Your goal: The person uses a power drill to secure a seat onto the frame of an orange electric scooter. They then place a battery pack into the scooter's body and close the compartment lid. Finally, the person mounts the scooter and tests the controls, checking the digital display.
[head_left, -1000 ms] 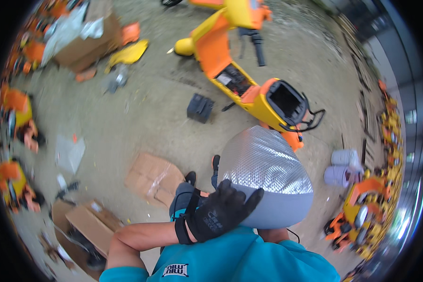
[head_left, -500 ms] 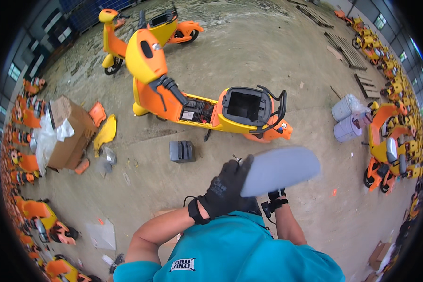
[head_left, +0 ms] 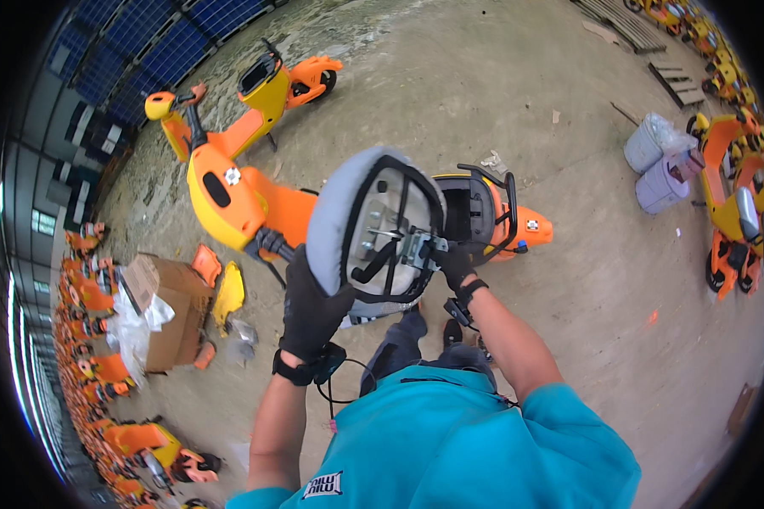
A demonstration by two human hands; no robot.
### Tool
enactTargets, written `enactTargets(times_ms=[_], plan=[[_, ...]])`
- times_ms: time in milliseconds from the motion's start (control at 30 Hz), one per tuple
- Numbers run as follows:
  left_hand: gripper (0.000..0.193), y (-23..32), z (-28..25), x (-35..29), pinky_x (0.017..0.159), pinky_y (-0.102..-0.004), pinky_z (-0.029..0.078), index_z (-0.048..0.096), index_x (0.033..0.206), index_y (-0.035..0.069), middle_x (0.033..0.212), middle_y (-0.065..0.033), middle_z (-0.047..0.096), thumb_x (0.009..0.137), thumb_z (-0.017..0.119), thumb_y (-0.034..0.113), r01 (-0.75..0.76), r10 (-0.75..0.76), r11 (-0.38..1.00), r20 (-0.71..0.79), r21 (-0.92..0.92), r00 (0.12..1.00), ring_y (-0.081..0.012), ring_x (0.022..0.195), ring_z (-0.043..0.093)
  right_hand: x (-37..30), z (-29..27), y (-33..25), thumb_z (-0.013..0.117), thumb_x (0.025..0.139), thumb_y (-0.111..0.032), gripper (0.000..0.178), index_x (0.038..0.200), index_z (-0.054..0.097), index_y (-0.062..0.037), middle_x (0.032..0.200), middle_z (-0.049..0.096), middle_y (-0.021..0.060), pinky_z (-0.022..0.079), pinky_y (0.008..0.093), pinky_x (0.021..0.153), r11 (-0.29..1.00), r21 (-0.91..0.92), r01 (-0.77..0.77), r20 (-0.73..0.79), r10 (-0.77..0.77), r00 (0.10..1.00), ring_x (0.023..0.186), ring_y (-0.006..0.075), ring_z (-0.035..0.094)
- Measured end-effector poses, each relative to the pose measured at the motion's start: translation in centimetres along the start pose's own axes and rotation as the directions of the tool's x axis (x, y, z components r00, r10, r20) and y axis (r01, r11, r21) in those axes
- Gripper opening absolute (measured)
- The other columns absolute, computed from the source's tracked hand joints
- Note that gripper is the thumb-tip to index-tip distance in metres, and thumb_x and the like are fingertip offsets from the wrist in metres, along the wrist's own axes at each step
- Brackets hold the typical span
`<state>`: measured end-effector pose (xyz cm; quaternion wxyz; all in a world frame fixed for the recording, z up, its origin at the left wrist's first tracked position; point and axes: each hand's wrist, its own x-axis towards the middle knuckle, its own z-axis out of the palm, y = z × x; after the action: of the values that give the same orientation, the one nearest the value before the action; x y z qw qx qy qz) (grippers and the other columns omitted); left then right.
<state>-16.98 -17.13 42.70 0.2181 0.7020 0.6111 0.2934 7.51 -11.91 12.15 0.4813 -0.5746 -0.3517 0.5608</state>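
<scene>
A grey scooter seat (head_left: 327, 220) is raised in front of me, its underside with black ribs and bolts turned toward me. My left hand (head_left: 310, 310), in a black glove, grips its lower left rim. My right hand (head_left: 457, 267), also gloved, has its fingers closed at the metal hinge bracket (head_left: 416, 252) on the seat's underside. Behind the seat stands an orange and yellow scooter (head_left: 284, 216); its open storage bucket (head_left: 463, 208) and black rear rack (head_left: 511, 208) show at the right. The seat hides the scooter's middle.
A second scooter (head_left: 267, 106) stands at the far left. To the left are a cardboard box (head_left: 178, 314) with plastic wrap and a yellow panel (head_left: 229, 293) on the floor. Buckets (head_left: 662, 191) stand at the right near another scooter (head_left: 726, 204). Rows of scooters line both sides.
The seat has swung left and up, from its grey top showing to its underside facing me. My left hand has moved left with it; my right hand has come into view at the bracket.
</scene>
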Motion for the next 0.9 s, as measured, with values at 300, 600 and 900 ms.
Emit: enactTargets(times_ms=[300,600,900], plan=[[0.058,-6.4,-5.9,12.7,0.074,-0.0315,0.046,0.054,0.126,-0.004,0.093,-0.0056,0.054,0.083,0.08,0.025,0.293,-0.28,0.954,0.153,-0.069,0.948,-0.0162,0.085,0.054,11.5,7.7,1.5,0.077,0.074,-0.034,0.039,0.094,0.073,0.0003,0.081,0.072,0.0189,0.053,0.0411,0.072,0.947,-0.317,-0.055,0.1,0.091,0.991,0.078,0.0328,0.07],[0.058,-9.5,-3.8,25.8,0.074,-0.0306,0.055,0.056,0.119,-0.005,0.102,-0.012,0.069,0.083,0.08,0.033,0.459,-0.467,0.875,0.521,0.155,0.715,-0.016,0.087,0.067,13.3,10.4,1.6,0.078,0.075,-0.026,0.033,0.096,0.074,-0.0004,0.086,0.073,0.0191,0.053,0.0401,0.072,0.906,-0.383,-0.182,0.032,0.21,0.977,0.079,0.0264,0.071],[0.047,-11.1,-0.7,30.3,0.057,-0.026,0.052,0.063,0.116,0.001,0.088,-0.0043,0.068,0.089,0.072,0.039,0.672,-0.682,0.668,0.624,0.319,0.382,-0.0108,0.071,0.063,15.3,10.5,5.5,0.071,0.076,-0.041,0.056,0.116,0.068,-0.002,0.117,0.066,0.0235,0.048,0.0443,0.096,0.872,-0.362,-0.33,0.12,0.395,0.911,0.112,0.0375,0.062]])
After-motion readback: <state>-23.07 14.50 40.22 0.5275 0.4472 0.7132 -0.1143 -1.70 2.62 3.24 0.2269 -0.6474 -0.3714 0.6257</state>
